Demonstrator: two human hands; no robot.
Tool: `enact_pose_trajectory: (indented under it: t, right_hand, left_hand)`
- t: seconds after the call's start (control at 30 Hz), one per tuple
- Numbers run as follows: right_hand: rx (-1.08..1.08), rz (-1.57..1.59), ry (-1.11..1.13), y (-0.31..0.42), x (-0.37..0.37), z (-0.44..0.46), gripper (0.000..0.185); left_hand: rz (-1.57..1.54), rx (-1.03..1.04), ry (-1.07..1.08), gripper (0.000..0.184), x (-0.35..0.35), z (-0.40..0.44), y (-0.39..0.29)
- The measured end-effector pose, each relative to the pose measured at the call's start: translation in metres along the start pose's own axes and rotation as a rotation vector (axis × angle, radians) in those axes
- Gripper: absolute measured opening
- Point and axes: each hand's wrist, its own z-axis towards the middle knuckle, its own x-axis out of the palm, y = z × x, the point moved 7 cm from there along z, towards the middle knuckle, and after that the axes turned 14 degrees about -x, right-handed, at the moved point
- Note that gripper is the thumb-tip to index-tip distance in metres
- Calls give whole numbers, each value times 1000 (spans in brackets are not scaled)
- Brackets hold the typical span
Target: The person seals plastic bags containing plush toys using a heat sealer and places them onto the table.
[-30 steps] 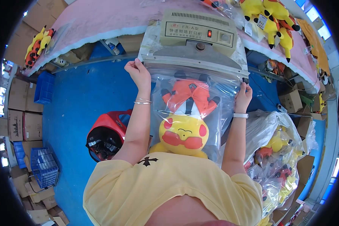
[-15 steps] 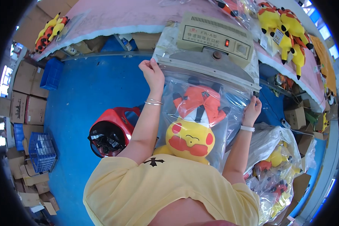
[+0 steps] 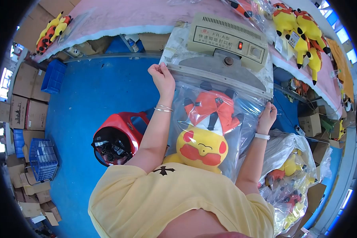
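Note:
A clear plastic bag (image 3: pixel 246 133) lies upright before me with its mouth at the jaw of a beige foot-pedal sealing machine (image 3: pixel 214 37), whose red light is lit. Inside the bag is a yellow plush toy (image 3: pixel 200 144) with red cheeks and an orange-red garment and hood piece above its head. My left hand (image 3: pixel 162 79) pinches the bag's upper left corner beside the jaw's left end. With its fingers closed, my right hand (image 3: pixel 267 116) grips the bag's upper right corner, just below the jaw's right end. The bag's top edge is stretched between both hands.
A large plastic sack (image 3: pixel 291 170) of bagged plush toys stands at my right. A red stool (image 3: pixel 119 135) holding a dark bowl-like container is at my left. More plush toys (image 3: pixel 301 29) lie on the pink-covered table (image 3: pixel 119 18). Cardboard boxes (image 3: pixel 26 85) and a blue crate (image 3: pixel 43 158) line the left.
Both hands stay on the bag's corners with hardly any movement. The whole view has shifted slightly; the bag and toy appear a little lower and to the right.

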Motion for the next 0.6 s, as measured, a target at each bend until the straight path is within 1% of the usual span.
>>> enact_pose_trajectory:
  t: [0.6]
  right_hand:
    - [-3,10,-2,-5,-1,4,17]
  left_hand:
    - [10,49,8,20,0,-2,-2]
